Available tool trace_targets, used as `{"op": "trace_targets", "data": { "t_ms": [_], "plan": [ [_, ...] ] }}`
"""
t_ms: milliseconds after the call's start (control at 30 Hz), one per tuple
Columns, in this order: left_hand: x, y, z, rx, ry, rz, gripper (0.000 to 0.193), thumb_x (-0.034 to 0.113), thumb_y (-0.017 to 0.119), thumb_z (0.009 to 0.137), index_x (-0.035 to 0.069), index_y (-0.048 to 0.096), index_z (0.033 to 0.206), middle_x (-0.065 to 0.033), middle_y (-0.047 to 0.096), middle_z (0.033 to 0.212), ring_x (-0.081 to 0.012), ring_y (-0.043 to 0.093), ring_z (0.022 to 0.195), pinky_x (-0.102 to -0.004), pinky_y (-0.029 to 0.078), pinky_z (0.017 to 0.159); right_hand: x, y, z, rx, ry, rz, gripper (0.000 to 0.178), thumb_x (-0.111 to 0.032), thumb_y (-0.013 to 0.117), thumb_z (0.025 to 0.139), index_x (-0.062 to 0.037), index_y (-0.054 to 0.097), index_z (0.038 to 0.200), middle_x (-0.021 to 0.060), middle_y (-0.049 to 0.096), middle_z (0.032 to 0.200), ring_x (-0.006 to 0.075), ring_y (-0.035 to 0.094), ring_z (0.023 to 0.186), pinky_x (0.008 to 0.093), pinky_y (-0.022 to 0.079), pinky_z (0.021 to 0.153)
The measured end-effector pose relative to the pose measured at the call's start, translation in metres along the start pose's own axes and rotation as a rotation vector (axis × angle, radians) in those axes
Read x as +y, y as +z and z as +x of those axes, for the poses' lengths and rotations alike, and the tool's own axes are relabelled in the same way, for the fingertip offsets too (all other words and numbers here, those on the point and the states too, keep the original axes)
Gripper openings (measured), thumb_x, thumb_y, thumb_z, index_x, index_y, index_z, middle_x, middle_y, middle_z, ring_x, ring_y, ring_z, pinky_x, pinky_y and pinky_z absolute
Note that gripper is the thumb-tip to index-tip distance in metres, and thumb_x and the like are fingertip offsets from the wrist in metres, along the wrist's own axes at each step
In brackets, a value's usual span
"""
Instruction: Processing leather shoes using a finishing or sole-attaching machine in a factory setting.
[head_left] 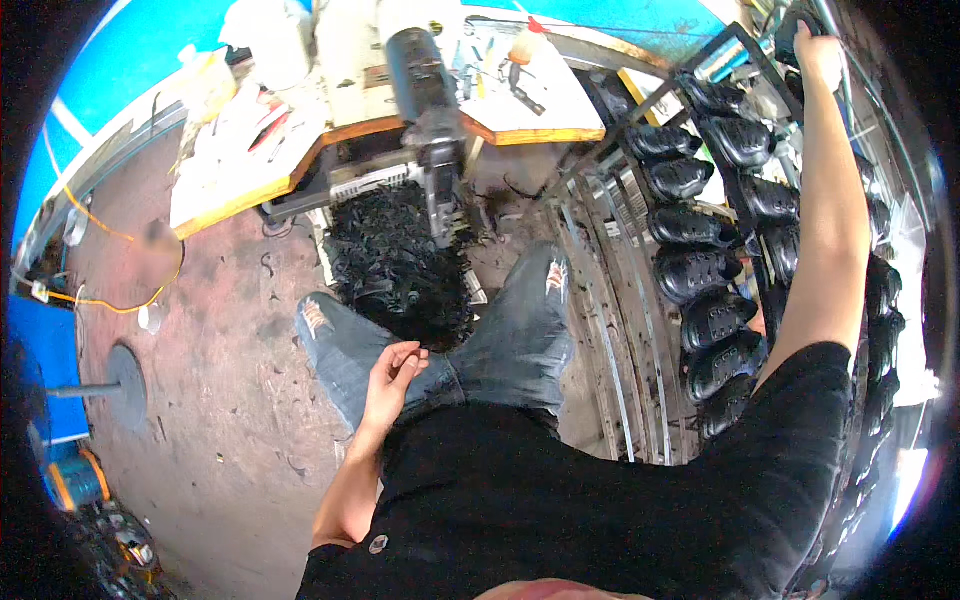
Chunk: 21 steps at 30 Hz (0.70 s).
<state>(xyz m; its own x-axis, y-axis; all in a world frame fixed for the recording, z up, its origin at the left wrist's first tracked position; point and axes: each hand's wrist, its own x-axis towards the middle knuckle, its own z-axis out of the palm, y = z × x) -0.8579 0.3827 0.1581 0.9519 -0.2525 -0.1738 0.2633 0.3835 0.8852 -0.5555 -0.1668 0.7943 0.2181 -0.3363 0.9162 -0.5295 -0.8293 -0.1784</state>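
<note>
My left hand [395, 378] hovers over my lap, its fingers loosely curled together toward the thumb, and I see nothing in them. Stretched far out to the upper right, my right hand [820, 58] is closed around a dark shoe [793, 38] at the far end of a metal rack [735, 40]. Its fingers are partly hidden behind that shoe. Rows of black lace-up shoes [690, 275] fill the rack beside my right arm. Between my knees stands a light plastic crate [375, 182] heaped with black scraps [395, 265].
Ahead, a dark machine [425, 100] rises over a worktable [495, 128] holding small tools and a red-capped bottle [528, 42]. A round metal base [128, 388] and an orange cable [100, 305] lie on the left. Slatted metal bars [610, 320] run along my right knee.
</note>
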Motion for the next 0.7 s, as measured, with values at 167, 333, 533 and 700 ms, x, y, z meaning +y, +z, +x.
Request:
{"op": "trace_targets", "data": {
  "t_ms": [167,333,533,700],
  "plan": [
    [0.012,-0.001,0.001,0.039,0.027,-0.074,0.028,0.006,0.055,0.103,-0.001,0.055,0.13,-0.0123,0.067,0.12,-0.0185,0.065,0.108,-0.0315,0.05,0.098,-0.03,-0.088,-0.13,0.359,-0.447,0.225,0.063,-0.051,0.069,0.09,-0.0025,0.06,0.129,0.0237,0.064,0.126,0.039,0.063,0.116,0.047,0.05,0.098],
    [0.033,0.012,0.044,-0.142,0.088,-0.07,0.034,0.003,0.056,0.102,-0.001,0.051,0.136,-0.0115,0.064,0.126,-0.0178,0.061,0.118,-0.0312,0.047,0.104,-0.024,-0.165,-0.322,0.116,-0.211,0.9,0.065,-0.039,0.079,0.087,0.0039,0.058,0.131,0.019,0.065,0.127,0.0282,0.064,0.114,0.0412,0.051,0.098],
    [0.066,0.036,0.085,-0.21,0.113,-0.438,0.067,0.011,0.059,0.102,0.01,0.024,0.159,-0.0115,0.044,0.151,-0.021,0.049,0.135,-0.041,0.044,0.11,0.075,-0.118,-0.495,-0.683,0.516,1.539,0.071,-0.04,0.076,0.089,0.0005,0.051,0.141,0.0168,0.056,0.143,0.0315,0.054,0.129,0.0465,0.039,0.113],
    [0.087,0.049,0.093,-0.248,0.186,-0.475,0.091,0.016,0.067,0.097,0.015,0.005,0.163,-0.0081,0.031,0.161,-0.0257,0.044,0.14,-0.046,0.046,0.109,0.066,-0.09,-0.573,-1.24,0.7,1.921,0.075,-0.043,0.074,0.089,-0.0085,0.045,0.149,0.0125,0.047,0.152,0.0337,0.043,0.141,0.0537,0.028,0.121]
  ]
}}
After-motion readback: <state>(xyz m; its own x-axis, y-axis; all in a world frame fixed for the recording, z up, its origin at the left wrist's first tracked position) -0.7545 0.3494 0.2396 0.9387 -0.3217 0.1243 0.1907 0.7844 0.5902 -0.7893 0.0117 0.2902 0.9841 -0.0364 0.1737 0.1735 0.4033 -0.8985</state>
